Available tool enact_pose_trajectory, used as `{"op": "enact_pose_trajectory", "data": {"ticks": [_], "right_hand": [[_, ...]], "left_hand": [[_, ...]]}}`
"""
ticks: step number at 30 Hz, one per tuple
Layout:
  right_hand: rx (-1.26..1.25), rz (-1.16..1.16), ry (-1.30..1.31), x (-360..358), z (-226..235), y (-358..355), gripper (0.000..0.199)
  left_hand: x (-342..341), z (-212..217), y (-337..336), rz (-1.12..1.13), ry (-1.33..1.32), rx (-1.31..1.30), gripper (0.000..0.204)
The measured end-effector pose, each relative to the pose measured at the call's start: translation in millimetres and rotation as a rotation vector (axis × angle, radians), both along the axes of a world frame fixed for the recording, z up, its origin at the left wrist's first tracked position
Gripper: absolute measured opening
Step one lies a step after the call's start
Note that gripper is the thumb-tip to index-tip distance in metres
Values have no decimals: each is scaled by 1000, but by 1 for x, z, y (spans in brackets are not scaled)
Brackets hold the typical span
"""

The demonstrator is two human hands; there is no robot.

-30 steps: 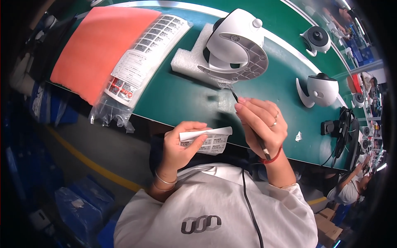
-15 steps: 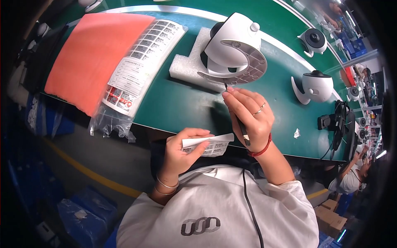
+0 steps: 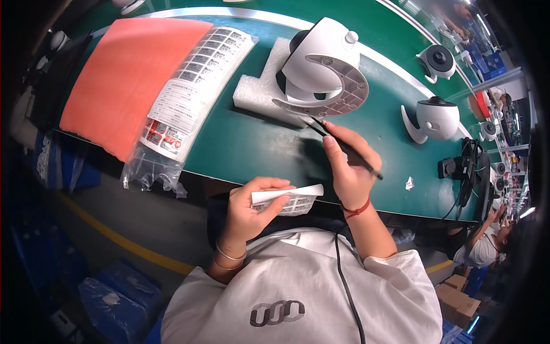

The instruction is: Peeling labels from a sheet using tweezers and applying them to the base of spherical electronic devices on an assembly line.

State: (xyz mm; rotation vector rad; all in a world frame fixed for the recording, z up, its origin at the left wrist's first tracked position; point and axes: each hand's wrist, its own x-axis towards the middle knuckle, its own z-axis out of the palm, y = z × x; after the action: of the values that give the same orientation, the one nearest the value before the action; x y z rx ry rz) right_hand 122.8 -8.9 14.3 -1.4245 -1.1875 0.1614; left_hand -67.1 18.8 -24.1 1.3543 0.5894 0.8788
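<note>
My left hand (image 3: 252,206) pinches a curled sheet of labels (image 3: 289,202) at the table's front edge, thumb on the printed side. Black tweezers (image 3: 349,143) lie in the grip of my right hand (image 3: 352,175), slanting up to the left. Their tip is close to the lower rim of a white, rounded camera-like device (image 3: 321,69), which rests tilted on a white foam block (image 3: 258,94) with its ribbed underside toward me. A small patch of dark print (image 3: 297,109) shows on that underside near the rim.
An orange-red sheet (image 3: 132,80) and a plastic-bagged stack of label sheets (image 3: 195,86) lie at the left. To the right are another white device (image 3: 438,120), black adapters with cables (image 3: 458,167) and a label scrap (image 3: 409,183). Another person (image 3: 487,246) sits far right.
My right hand has moved slightly down and turned, so the tweezers now lie flatter across it, their tip lower and left of before. Dark print now shows on the device's underside. My left hand stays put.
</note>
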Motion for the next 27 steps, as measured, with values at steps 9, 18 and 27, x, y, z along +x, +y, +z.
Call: {"op": "enact_pose_trajectory", "data": {"ticks": [9, 18, 27], "right_hand": [[50, 5, -485, -11, 3, 11, 25], [153, 151, 121, 45, 93, -8, 25], [-529, 300, -692, 66, 126, 64, 23]], "left_hand": [[-4, -1, -1, -3, -34, -42, 17], [-6, -3, 1, -13, -8, 29, 16], [-7, -4, 4, -14, 37, 56, 17]]}}
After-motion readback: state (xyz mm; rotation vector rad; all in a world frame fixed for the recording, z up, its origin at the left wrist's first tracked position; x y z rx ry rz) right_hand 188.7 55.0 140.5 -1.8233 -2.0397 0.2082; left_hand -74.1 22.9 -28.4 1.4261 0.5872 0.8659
